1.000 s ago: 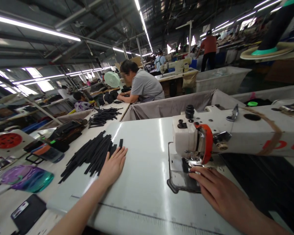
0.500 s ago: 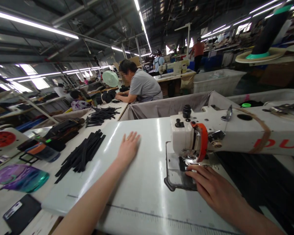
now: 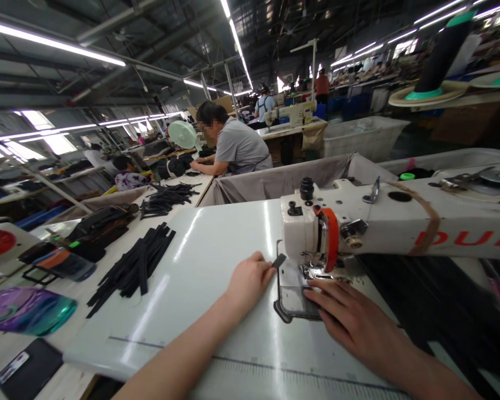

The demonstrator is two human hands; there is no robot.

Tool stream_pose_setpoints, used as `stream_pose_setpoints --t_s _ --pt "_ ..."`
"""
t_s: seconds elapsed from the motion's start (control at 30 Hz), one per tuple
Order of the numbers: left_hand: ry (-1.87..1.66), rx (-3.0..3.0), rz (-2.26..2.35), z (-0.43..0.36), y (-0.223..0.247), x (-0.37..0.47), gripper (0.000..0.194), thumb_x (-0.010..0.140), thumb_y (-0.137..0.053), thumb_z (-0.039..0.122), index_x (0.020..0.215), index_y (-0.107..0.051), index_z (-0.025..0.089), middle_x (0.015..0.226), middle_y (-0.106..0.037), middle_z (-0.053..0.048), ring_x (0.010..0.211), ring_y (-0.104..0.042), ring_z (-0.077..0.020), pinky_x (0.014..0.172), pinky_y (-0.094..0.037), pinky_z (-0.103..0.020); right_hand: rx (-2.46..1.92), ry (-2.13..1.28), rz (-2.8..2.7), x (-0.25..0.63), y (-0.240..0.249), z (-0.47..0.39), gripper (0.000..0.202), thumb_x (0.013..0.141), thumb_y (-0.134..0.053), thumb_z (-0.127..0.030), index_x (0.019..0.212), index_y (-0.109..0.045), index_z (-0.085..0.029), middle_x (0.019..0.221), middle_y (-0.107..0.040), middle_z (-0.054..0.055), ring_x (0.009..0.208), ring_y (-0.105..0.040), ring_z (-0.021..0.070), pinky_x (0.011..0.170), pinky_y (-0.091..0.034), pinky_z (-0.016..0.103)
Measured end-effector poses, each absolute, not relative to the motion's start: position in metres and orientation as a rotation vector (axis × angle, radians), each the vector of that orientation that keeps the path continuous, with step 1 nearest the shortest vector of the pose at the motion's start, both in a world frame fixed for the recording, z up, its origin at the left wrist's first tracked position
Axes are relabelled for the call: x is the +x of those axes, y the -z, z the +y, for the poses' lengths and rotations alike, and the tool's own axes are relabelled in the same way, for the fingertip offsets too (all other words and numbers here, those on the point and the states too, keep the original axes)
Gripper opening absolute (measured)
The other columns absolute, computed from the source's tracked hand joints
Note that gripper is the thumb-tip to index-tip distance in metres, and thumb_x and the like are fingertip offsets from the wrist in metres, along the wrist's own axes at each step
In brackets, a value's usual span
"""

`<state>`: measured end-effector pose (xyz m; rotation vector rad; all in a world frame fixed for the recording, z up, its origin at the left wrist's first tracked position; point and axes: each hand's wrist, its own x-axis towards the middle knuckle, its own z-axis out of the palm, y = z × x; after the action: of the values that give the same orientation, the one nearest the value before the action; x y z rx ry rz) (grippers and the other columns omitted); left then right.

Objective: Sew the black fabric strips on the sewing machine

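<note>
My left hand [image 3: 251, 280] is closed, with a short end of black fabric strip [image 3: 279, 260] pinched between thumb and fingers, just left of the sewing machine head [image 3: 302, 225]. My right hand [image 3: 350, 311] lies with its fingers stretched out over the needle plate [image 3: 290, 300], fingertips right by the presser foot [image 3: 314, 273]. Whatever is under those fingertips is mostly hidden. To the left on the table lies a pile of black strips [image 3: 139, 266]. More long black material [image 3: 404, 300] lies right of my right hand, partly behind the wrist.
At left are a purple-and-teal bottle [image 3: 29, 308], a phone [image 3: 29, 369] and another bottle [image 3: 73, 261]. A ruler scale [image 3: 275, 369] runs along the front of the white table [image 3: 216, 233]. A co-worker [image 3: 241, 144] sits beyond, near a second strip pile [image 3: 169, 199].
My left hand has moved right and toward me, from lying flat on the table to pinching a black strip beside the machine head. My right hand stays by the presser foot.
</note>
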<state>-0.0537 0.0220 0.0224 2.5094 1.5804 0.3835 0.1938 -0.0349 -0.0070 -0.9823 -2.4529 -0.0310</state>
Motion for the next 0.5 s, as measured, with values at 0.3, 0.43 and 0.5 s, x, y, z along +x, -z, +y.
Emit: stream_pose_setpoints --t_s 0.3,0.43,0.5 --pt "-0.674 2.354 1.303 -0.021 -0.011 -0.02 0.018 0.087 -0.065 0.017 0.105 -0.068 0.02 0.109 -0.062 -0.007 0.102 -0.058 -0.0236 0.09 -0.05 -0.037 -0.993 -0.174 -2.474 0.196 0.005 -0.041 0.044 0.086 -0.067 -0.035 0.128 -0.06 -0.021 0.132 -0.059 0.01 0.119 -0.057 0.0264 0.097 -0.053 0.041" --pt "-0.787 2.359 1.254 -0.017 -0.006 -0.022 0.024 0.089 -0.064 0.017 0.113 -0.066 0.021 0.124 -0.063 -0.007 0.115 -0.055 -0.0249 0.101 -0.046 -0.042 -1.007 -0.108 -2.456 0.196 0.007 -0.038 0.038 0.09 -0.061 -0.03 0.127 -0.059 -0.02 0.13 -0.061 0.01 0.118 -0.058 0.0264 0.095 -0.055 0.043" --pt "-0.833 2.366 1.235 -0.015 -0.002 -0.017 0.019 0.092 -0.059 0.015 0.109 -0.067 0.018 0.121 -0.065 -0.007 0.115 -0.056 -0.0239 0.102 -0.047 -0.041 -1.021 -0.061 -2.437 0.196 0.009 -0.036 0.037 0.092 -0.057 -0.028 0.128 -0.058 -0.019 0.128 -0.062 0.011 0.116 -0.059 0.0268 0.093 -0.055 0.045"
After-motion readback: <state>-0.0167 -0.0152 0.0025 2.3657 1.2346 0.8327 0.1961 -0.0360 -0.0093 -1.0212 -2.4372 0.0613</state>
